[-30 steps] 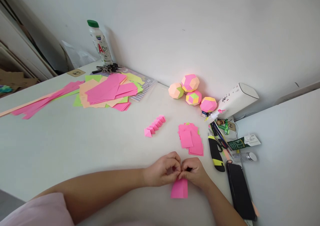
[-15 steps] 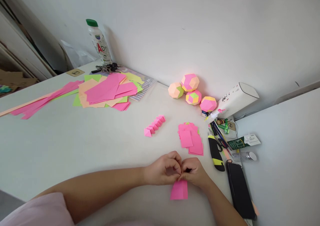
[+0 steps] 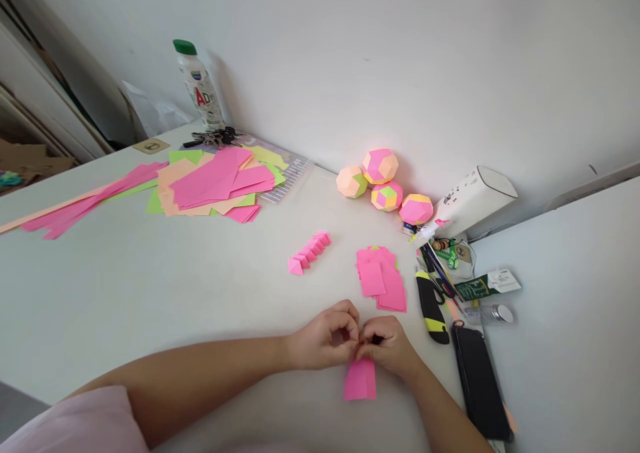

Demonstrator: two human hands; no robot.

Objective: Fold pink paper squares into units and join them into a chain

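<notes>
My left hand (image 3: 324, 338) and my right hand (image 3: 388, 345) meet fingertip to fingertip on the white table (image 3: 125, 293). Both pinch the top edge of a small pink paper piece (image 3: 360, 379), which lies flat below them. Just beyond my hands sits a stack of pink paper squares (image 3: 381, 278). A row of folded pink paper units (image 3: 310, 251) lies to its left.
Several paper polyhedron balls (image 3: 383, 183) rest against the wall. Sheets and strips of coloured paper (image 3: 210, 183) cover the far left, by a bottle (image 3: 197, 83) and keys (image 3: 213, 137). A utility knife (image 3: 431, 306), black phone (image 3: 480, 379), pens and a white device (image 3: 473, 199) crowd the right.
My fingers have shifted slightly on the pink paper's top edge; the paper has barely moved. Nothing else has changed.
</notes>
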